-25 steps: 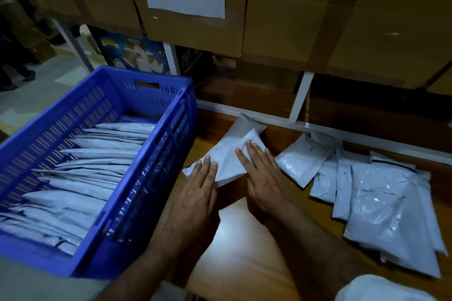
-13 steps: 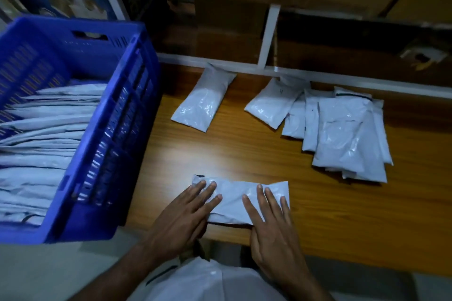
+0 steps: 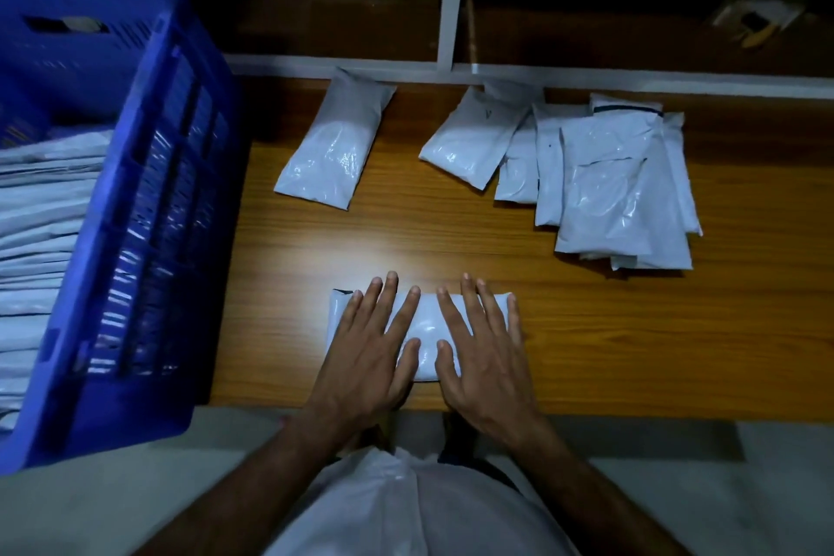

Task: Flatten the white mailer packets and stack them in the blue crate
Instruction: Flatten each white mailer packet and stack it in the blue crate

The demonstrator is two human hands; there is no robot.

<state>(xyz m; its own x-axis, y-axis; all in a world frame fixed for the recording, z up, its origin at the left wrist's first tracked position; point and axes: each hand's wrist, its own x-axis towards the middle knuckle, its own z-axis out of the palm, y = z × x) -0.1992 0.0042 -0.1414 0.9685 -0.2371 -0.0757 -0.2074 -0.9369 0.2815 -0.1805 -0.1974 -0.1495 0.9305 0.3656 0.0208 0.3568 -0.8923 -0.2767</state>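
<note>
White glossy plastic mailer packet (image 3: 424,330) lies near the wooden surface's (image 3: 632,330) front edge, pressed under both flat, open palms: left hand (image 3: 374,348), right hand (image 3: 485,352). Uneven pressure could slide it off, short of the blue plastic crate (image 3: 135,203).

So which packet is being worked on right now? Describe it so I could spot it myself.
Start at the blue crate on the left, then look right across the wooden table to its near edge. There one white mailer packet lies crosswise. Unlike the lone packet and the overlapping pile further back, it has both hands, left and right, pressed flat on it.
</note>
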